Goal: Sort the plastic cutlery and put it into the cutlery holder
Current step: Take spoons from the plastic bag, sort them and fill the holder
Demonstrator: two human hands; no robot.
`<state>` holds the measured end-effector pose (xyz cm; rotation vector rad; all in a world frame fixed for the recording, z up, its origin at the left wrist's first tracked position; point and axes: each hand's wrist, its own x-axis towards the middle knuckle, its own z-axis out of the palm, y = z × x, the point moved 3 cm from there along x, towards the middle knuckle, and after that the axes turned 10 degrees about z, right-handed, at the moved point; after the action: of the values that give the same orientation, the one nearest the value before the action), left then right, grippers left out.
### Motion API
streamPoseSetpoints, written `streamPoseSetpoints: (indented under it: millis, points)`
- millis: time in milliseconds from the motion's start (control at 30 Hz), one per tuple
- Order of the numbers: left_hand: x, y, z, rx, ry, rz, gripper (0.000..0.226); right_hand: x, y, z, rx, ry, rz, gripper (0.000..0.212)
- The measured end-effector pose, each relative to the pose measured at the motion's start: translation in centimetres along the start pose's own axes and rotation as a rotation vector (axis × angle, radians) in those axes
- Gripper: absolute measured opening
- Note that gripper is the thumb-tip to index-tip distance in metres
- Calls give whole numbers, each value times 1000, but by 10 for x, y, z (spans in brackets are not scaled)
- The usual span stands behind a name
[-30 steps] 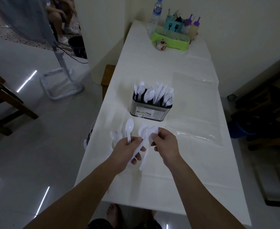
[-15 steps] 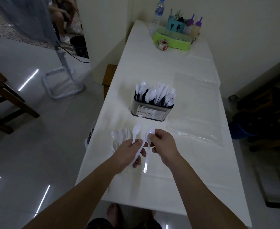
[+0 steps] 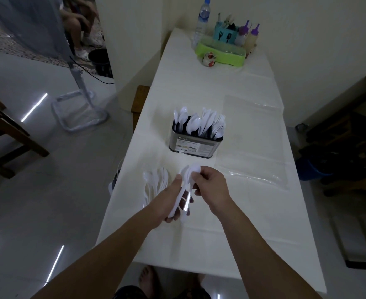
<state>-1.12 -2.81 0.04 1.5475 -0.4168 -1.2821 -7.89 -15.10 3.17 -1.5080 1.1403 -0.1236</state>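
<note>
A small stack of white plastic spoons (image 3: pixel 188 179) is held between both hands above the near part of the white table (image 3: pixel 253 234). My left hand (image 3: pixel 169 199) grips the handles from below. My right hand (image 3: pixel 210 184) pinches the spoon bowls at the top. More loose white spoons (image 3: pixel 156 182) lie on the table just left of my left hand. The metal cutlery holder (image 3: pixel 196 145) stands farther back at the table's middle, with several white spoons and forks upright in it.
A clear plastic sheet (image 3: pixel 253 143) lies right of the holder. At the far end stand a green tray (image 3: pixel 221 53), a water bottle (image 3: pixel 201 20) and sauce bottles (image 3: pixel 250 36). A wooden chair (image 3: pixel 7 137) and a fan base (image 3: pixel 80 113) are on the floor at left.
The spoon my left hand held upright has been brought together with the ones in my right hand. Both hands now hold one stack.
</note>
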Motion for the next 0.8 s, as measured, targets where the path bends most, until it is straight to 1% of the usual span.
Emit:
streamPoseSetpoints:
  millis: [33, 67, 167, 233, 333, 367, 400, 467, 533, 600, 700, 800]
  points:
    - [0, 2, 3, 8, -48, 17, 79, 0, 0, 1, 7, 13, -8, 18]
    - [0, 3, 5, 37, -81, 40, 70, 0, -1, 2, 9, 28, -21, 18]
    - [0, 3, 6, 131, -117, 81, 31, -2, -1, 4, 26, 46, -42, 16]
    - [0, 2, 6, 132, -133, 90, 15, -3, -1, 4, 26, 40, -40, 14]
    - [-2, 1, 8, 19, -177, 54, 16, -2, -2, 1, -23, 24, -62, 12]
    - [-3, 0, 8, -3, -191, 43, 16, -2, -2, -1, -23, 4, -62, 8]
    - [-3, -1, 7, -6, -200, 41, 17, -1, -3, -3, -25, -23, -64, 8]
    - [-3, -3, 6, 0, -220, 41, 16, 0, -7, -10, -57, -101, -82, 20]
    - [-1, -5, 3, 15, -232, 43, 13, 1, -14, -16, -131, -181, -109, 22]
    - [2, -4, 1, 45, -204, 60, 10, 4, -22, -21, -247, -212, -133, 17]
    - [8, 3, -2, 92, -110, 105, 15, 6, -32, -23, -473, -186, -194, 14]
    - [17, 15, -6, 234, -38, 151, 24, 7, -47, -17, -688, -201, -322, 29]
